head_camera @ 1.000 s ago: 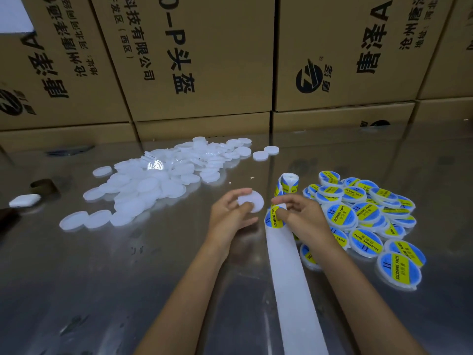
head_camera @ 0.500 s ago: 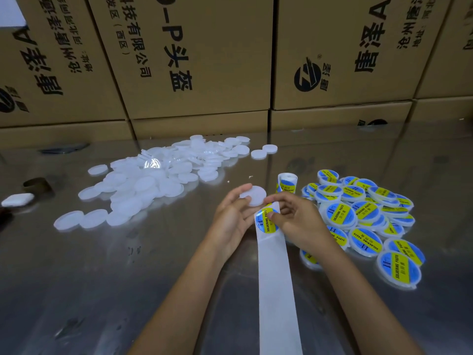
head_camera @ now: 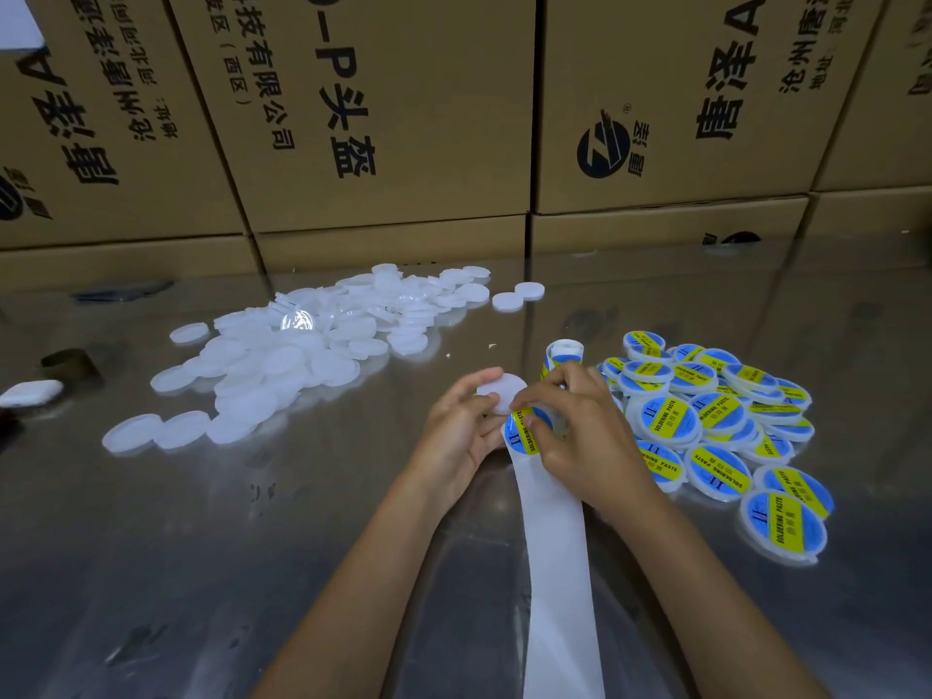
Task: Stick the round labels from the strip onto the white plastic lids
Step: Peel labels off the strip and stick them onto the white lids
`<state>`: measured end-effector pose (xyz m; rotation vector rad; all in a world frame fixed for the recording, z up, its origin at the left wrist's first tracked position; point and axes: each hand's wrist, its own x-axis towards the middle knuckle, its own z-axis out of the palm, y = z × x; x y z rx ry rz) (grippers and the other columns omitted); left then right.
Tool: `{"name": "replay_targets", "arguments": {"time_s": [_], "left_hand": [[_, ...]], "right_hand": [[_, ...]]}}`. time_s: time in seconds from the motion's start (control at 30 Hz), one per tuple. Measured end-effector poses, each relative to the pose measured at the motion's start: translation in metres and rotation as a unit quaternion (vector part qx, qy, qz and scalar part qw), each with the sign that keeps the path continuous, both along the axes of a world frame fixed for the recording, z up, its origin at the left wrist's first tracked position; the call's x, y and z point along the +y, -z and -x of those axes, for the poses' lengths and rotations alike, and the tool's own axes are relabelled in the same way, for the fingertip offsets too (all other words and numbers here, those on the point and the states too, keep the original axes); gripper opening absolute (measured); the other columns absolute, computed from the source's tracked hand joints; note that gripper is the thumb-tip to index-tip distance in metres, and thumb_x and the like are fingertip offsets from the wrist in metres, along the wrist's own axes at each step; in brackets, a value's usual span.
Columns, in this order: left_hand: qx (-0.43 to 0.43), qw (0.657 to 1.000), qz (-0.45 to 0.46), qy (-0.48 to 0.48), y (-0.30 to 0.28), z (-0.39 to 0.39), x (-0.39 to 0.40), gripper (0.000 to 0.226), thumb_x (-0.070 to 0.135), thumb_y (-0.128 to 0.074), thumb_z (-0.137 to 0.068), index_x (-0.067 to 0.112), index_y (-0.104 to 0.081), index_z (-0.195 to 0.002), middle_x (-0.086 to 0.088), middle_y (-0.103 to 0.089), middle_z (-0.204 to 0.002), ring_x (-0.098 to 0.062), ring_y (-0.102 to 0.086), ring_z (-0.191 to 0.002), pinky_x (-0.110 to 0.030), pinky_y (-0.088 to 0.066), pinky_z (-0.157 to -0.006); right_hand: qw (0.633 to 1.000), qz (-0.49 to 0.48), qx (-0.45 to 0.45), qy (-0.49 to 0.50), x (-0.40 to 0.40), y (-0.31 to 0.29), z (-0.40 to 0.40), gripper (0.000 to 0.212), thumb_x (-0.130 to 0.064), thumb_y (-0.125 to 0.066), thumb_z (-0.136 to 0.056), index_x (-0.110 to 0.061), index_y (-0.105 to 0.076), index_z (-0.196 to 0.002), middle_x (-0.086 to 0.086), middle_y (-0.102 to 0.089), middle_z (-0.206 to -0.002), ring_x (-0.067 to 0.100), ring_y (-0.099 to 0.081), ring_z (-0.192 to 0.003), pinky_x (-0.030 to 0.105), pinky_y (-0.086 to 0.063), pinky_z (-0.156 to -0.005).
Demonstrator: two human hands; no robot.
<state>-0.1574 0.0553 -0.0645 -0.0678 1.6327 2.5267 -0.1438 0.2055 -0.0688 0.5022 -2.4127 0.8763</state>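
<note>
At the bottom of the frame, a long white strip (head_camera: 557, 557) runs up the middle between the person's two arms. It is bare paper there, so its labels look used up on that part.

Just above, in the middle of the frame, the two hands meet. The right hand (head_camera: 580, 436) has its fingers curled round a round blue and yellow label (head_camera: 524, 430) at the top end of the strip. The left hand (head_camera: 461, 428) holds one plain white lid (head_camera: 502, 393) in its fingertips, just above the label and touching it.

This looks like the peeling step: the label is coming off the strip and is not yet on the lid. Next, I think, the label must be lined up with the round lid and pressed down flat, with no wrinkles and none hanging over the edge.

Just past the hands stands the small roll (head_camera: 562, 358) of labels still to use. To the right of the frame lies a heap of finished lids (head_camera: 716, 431) with labels on. Farther off, upper left of the middle, sits a big pile of plain lids (head_camera: 312, 350), so much work is left. Brown boxes (head_camera: 403, 118) fill the top.
</note>
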Motion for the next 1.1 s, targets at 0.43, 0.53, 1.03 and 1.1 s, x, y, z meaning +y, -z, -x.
{"name": "replay_targets", "arguments": {"time_s": [0.43,0.53,1.03,1.1], "left_hand": [[0.031,0.994,0.102,-0.001,-0.002,-0.005,0.003,0.035,-0.003,-0.044,-0.1,0.014,-0.064,-0.123,-0.012,-0.071,-0.103,-0.018,-0.07,-0.074,-0.026,-0.056,-0.064],[0.05,0.989,0.138,-0.004,-0.003,-0.006,0.004,0.035,-0.003,-0.044,-0.1,0.016,-0.064,-0.122,-0.014,-0.073,-0.106,-0.022,-0.074,-0.075,-0.031,-0.059,-0.066],[0.081,0.988,0.13,-0.002,-0.014,-0.014,0.004,0.037,0.008,-0.042,-0.104,0.021,-0.063,-0.13,-0.017,-0.072,-0.117,-0.04,-0.07,-0.102,-0.047,-0.055,-0.09],[0.08,0.99,0.111,0.021,-0.016,-0.015,0.007,0.037,0.008,-0.04,-0.104,0.02,-0.062,-0.132,-0.017,-0.072,-0.118,-0.036,-0.071,-0.1,-0.042,-0.057,-0.086]], "right_hand": [[0.897,0.39,-0.169,-0.124,-0.001,-0.025,-0.011,0.02,0.009,-0.057,-0.085,-0.009,-0.054,-0.079,0.018,-0.061,-0.087,0.015,-0.058,-0.079,0.023,-0.048,-0.071],[0.88,0.426,-0.184,-0.102,0.0,-0.025,-0.01,0.022,0.004,-0.057,-0.087,-0.016,-0.052,-0.079,0.002,-0.057,-0.075,0.008,-0.054,-0.068,0.013,-0.043,-0.059],[0.892,0.417,-0.131,-0.114,-0.008,-0.021,-0.008,0.031,0.01,-0.064,-0.086,-0.016,-0.049,-0.094,-0.001,-0.061,-0.09,0.008,-0.065,-0.078,0.025,-0.055,-0.069],[0.907,0.393,-0.109,-0.104,-0.009,-0.019,-0.008,0.033,0.007,-0.066,-0.085,-0.021,-0.049,-0.093,-0.001,-0.063,-0.092,0.011,-0.066,-0.081,0.025,-0.056,-0.067]]}}
